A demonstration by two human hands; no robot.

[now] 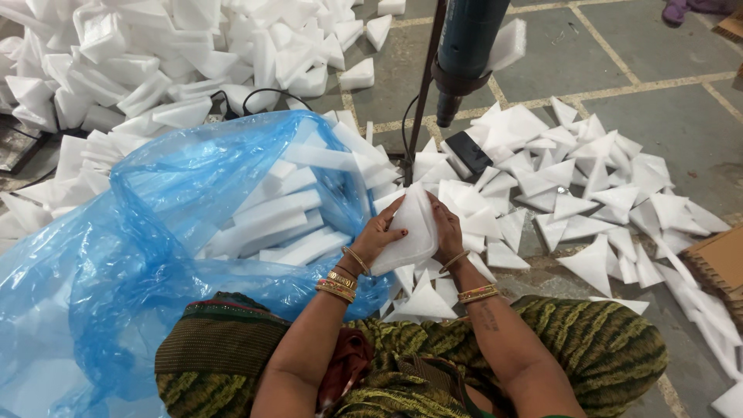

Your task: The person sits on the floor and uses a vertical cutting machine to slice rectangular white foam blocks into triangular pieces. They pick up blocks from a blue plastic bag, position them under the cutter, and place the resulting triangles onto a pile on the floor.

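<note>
Two hands: both were closed on one white foam piece, seen from the head camera looking down.
Left hand [378, 236]: it was raised in front of the lap, fingers curled round the left edge of the flat white foam triangle [410, 230], thumb on its face; gold bangles sat at the wrist.
Right hand [446, 231]: it gripped the right edge of the same foam triangle, fingers wrapped behind it, wrist bent inward; a gold bangle sat at the wrist.
Foam triangle: it was held upright between the two hands, point upward, above the floor and just right of the bag's mouth.
Bag: a large translucent blue plastic bag [101, 279] lay open on the left, reaching to the person's knee; long white foam strips [275, 217] were stacked inside it.
Floor pile, right: many loose white foam triangles [573, 186] lay scattered over the grey tiled floor [681, 116], near the hands and spreading well to the right.
Floor pile, top left: a heap of thicker white foam blocks [193, 54] filled the upper left corner, behind the bag.
Tool: a dark blue cylindrical tool [463, 54] hung on a thin dark stand [424, 93] above the triangles, beyond the hands.
Cardboard: a brown corrugated sheet [716, 259] lay at the right edge.
Lap: green and black patterned cloth [604, 348] covered the knees.
</note>
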